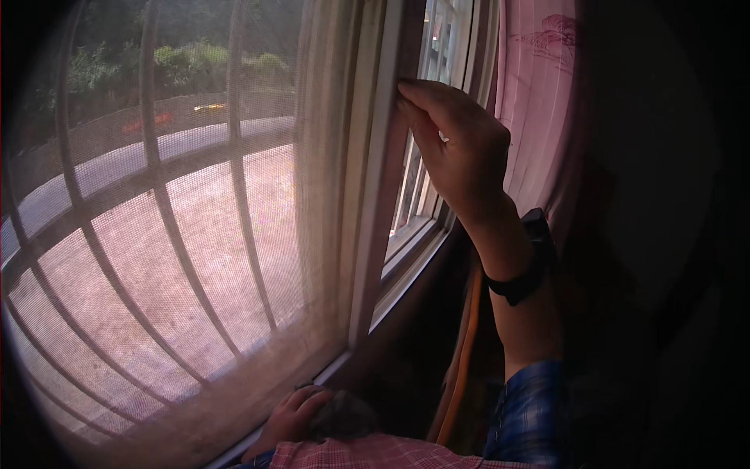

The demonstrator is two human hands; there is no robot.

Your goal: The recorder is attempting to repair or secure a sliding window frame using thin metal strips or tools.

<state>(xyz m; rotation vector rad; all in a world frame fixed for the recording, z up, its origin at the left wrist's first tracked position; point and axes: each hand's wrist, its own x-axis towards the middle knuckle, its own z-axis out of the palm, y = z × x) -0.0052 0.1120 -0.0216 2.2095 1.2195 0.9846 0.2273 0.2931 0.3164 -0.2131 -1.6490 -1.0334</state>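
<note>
My right hand (461, 141) is raised at the upright edge of a mesh window screen, thumb and fingers pinched together. Its fingertips meet the pale screen frame (378, 180), which they appear to grip. A dark watch (531, 262) is strapped round that wrist. Low down by the sill, my left hand (289, 418) is closed against a crumpled dark grey thing (344, 414) that looks like cloth. Shadow hides part of this bundle and some of the left fingers. The screen mesh (180, 234) fills the left side of the view.
Metal bars (191, 266) stand outside behind the mesh, with paved ground and greenery beyond. Right of the screen frame, sliding window tracks (410, 250) run along the sill. A pink curtain (539, 109) hangs further right. An orange-brown curved edge (462, 352) lies below the right arm.
</note>
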